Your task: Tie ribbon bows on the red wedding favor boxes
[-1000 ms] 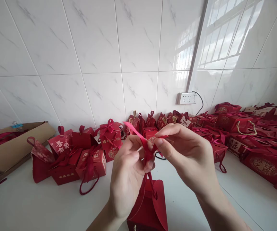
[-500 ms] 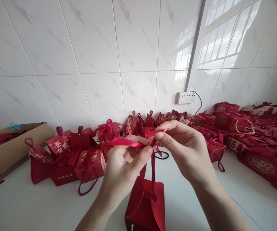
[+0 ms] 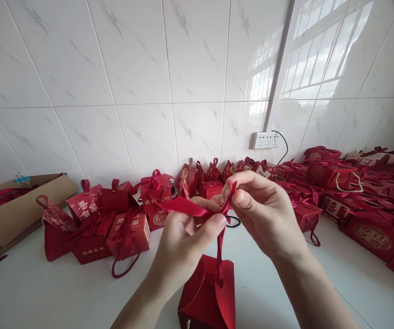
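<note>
While held up above the near box, ribbon (image 3: 188, 207): crosses over itself between both hands, tail reaching left, strand dropping to the right flap's hole.
Left hand (image 3: 190, 235): clamps the crossing under the thumb.
Right hand (image 3: 268, 217): pinches the short upright end between thumb and fingertips, just beside the left.
Near box (image 3: 205, 299): sits below the hands, curved flaps raised, bottom edge cut off by the view.
White table (image 3: 90, 297): lies bare left and right of the near box; narrows toward the far tiled wall (image 3: 142, 132), where red boxes crowd.
Left cluster (image 3: 131, 233): counts six red boxes, close or touching.
Right stack (image 3: 371, 233): overlaps too much to count.
Single items: one open cardboard box (image 3: 28, 214) at left, one blue-and-silver clip (image 3: 22, 178) on its far edge, one power strip (image 3: 264, 140) on the wall, one black loop (image 3: 234, 225) beyond the hands.
</note>
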{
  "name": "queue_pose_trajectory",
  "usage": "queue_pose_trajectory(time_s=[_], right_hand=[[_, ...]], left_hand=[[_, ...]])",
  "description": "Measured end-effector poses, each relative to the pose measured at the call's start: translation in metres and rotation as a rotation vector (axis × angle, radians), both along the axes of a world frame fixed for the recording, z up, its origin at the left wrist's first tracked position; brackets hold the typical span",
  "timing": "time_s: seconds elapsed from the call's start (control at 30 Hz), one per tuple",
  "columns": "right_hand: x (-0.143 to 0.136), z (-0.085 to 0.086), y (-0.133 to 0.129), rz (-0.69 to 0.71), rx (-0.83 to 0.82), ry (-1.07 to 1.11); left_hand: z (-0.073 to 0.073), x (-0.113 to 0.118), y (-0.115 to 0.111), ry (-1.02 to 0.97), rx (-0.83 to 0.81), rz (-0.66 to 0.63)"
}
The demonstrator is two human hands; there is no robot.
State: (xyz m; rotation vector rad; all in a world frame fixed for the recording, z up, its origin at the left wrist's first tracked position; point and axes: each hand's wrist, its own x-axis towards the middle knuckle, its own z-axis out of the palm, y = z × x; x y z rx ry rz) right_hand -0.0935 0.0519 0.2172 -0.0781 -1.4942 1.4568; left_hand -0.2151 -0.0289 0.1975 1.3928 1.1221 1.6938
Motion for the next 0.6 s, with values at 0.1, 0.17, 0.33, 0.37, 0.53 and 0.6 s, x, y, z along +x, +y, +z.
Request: queue_pose_trajectory(time_s=[0.1, 0.17, 0.33, 0.37, 0.53, 0.6], right_hand=[[-0.002, 0.0, 0.002, 0.056, -0.04, 0.044], [-0.005, -0.001, 0.003, 0.066, -0.052, 0.087], [-0.008, -0.003, 0.005, 0.011, -0.004, 0.119], [-0.007, -0.004, 0.004, -0.024, 0.023, 0.084], [0.011, 0.0, -0.006, -0.312, 0.266, -0.185], [0.018, 0.002, -0.013, -0.356, 0.354, -0.343]], left_hand=[[0.001, -0.004, 0.0, 0.015, 0.004, -0.014], [0.0, -0.007, 0.0, 0.031, -0.02, 0.005], [0.0, -0.01, -0.001, 0.069, -0.078, 0.042], [0.001, -0.01, -0.002, 0.069, -0.072, 0.045], [0.004, -0.009, -0.003, 0.055, -0.046, 0.115], [0.005, -0.01, -0.003, 0.045, -0.042, 0.123]])
